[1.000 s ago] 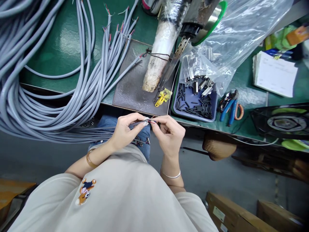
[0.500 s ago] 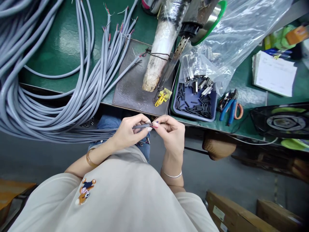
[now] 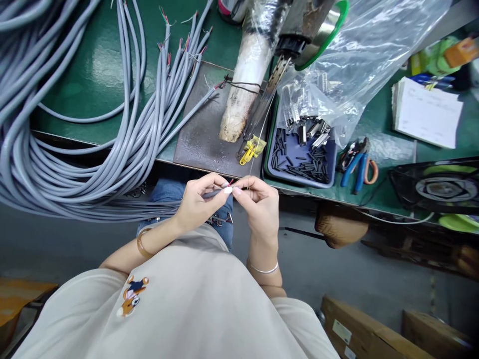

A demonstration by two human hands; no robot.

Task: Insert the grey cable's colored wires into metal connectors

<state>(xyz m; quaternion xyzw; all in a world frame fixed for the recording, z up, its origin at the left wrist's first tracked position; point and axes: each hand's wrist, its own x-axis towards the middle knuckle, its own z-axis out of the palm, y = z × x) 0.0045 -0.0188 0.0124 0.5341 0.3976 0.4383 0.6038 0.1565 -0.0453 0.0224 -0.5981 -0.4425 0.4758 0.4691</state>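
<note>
A grey cable (image 3: 212, 194) runs into my left hand (image 3: 198, 200), whose thumb and fingers are closed around it near its stripped end. From between the fingertips a short red wire (image 3: 230, 182) sticks up. My right hand (image 3: 262, 203) meets the left one there, thumb and forefinger pinched at the cable's wire ends; the fingertips mostly hide them. A thin pale strand (image 3: 261, 137) rises from beside my right fingers towards the metal-tipped tool (image 3: 269, 94) over the bench. Both hands are just in front of the bench edge, above my lap.
Many grey cables (image 3: 123, 164) hang over the bench at left. A dark board (image 3: 198, 144) carries a yellow clip-like piece (image 3: 252, 150). Right of it stand a blue tray (image 3: 331, 172) with small black tubes and metal connectors, a plastic bag (image 3: 359, 65), pliers (image 3: 359, 172) and a fan (image 3: 437, 188).
My right hand has moved slightly left, closer to the left fingertips. The red wire now points upward instead of right. A thin pale strand has come into sight above my right hand.
</note>
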